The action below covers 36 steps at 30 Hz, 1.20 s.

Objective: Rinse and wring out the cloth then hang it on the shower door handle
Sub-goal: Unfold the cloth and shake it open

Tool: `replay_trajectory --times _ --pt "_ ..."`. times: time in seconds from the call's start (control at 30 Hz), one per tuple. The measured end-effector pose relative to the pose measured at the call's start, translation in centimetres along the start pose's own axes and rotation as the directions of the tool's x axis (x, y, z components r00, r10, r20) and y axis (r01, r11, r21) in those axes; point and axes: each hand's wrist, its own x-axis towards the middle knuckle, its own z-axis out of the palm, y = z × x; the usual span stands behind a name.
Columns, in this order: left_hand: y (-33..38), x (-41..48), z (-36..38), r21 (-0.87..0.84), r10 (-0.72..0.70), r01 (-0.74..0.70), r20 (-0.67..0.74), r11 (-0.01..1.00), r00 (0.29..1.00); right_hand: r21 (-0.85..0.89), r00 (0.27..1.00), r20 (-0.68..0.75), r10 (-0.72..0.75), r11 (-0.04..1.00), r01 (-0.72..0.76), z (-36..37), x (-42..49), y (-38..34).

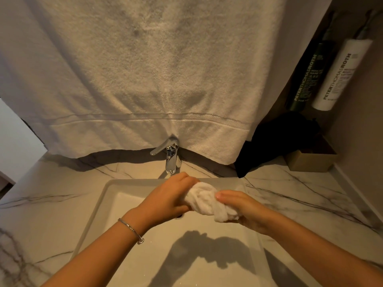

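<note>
While my left hand [165, 196] and right hand [243, 206] both clenched the twisted white terry cloth [204, 200], I judged opposite twisting best.

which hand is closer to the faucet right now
Left. The left hand grips the cloth just in front of the faucet; the right hand holds the cloth's other end, farther right and nearer the person.

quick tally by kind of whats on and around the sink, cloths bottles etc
cloth items: 3 – cloth, big towel, black cloth
bottles: 2 – dark, white
faucet: 1
box: 1
bracelet: 1
total: 8
</note>
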Motion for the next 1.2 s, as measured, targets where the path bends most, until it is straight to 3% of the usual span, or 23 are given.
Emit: replay_trajectory --times 0.1,0.2,0.3,0.43,0.57,0.7,0.87,1.0,1.13,1.2 --pt "0.0 -0.2 0.4 0.094 0.061 -0.056 -0.052 0.994 0.997 0.250 0.987 0.077 0.143 0.955 -0.158 -0.4 -0.3 -0.3" --pt "0.4 -0.1 0.4 -0.056 0.003 -0.003 -0.001 0.998 1.000 0.115 0.990 0.084 0.118 0.985 -0.127 -0.6 -0.6 -0.3" --pt "0.6 0.3 0.3 -0.209 -0.043 0.060 0.087 0.976 0.995 -0.098 0.999 -0.042 -0.024 0.995 0.020 -0.3 -1.0 -0.6" --pt "0.6 0.5 0.3 -0.330 -0.065 0.091 0.090 0.940 0.994 -0.376 0.956 -0.138 -0.258 0.907 0.190 0.0 -0.9 -1.2" --pt "1.1 0.5 0.0 -0.379 -0.046 0.080 0.098 0.922 0.994 -0.427 0.905 -0.289 -0.313 0.888 0.170 0.1 -0.7 -1.5" --pt "2.0 0.9 -0.7 -0.546 -0.031 0.076 0.091 0.834 0.995 -0.271 0.905 -0.364 -0.217 0.955 0.120 0.0 -0.8 -2.1" --pt "2.7 1.6 -1.3 -0.398 -0.029 0.009 -0.045 0.917 0.999 -0.297 0.938 -0.205 -0.281 0.931 0.214 0.2 -1.8 -3.4" --pt "3.1 2.0 -1.5 -0.312 -0.006 -0.018 -0.075 0.950 0.997 -0.558 0.845 -0.199 -0.497 0.766 0.319 0.2 -2.1 -4.9" --pt "2.4 2.8 -2.0 -0.189 0.041 -0.036 0.023 0.981 0.999 -0.635 0.778 -0.155 -0.609 0.665 0.393 -0.2 -2.6 -6.7" --pt "1.9 2.8 -2.3 -0.207 -0.001 0.026 0.120 0.978 0.993 -0.645 0.753 -0.143 -0.642 0.638 0.421 -0.7 -2.9 -7.7"
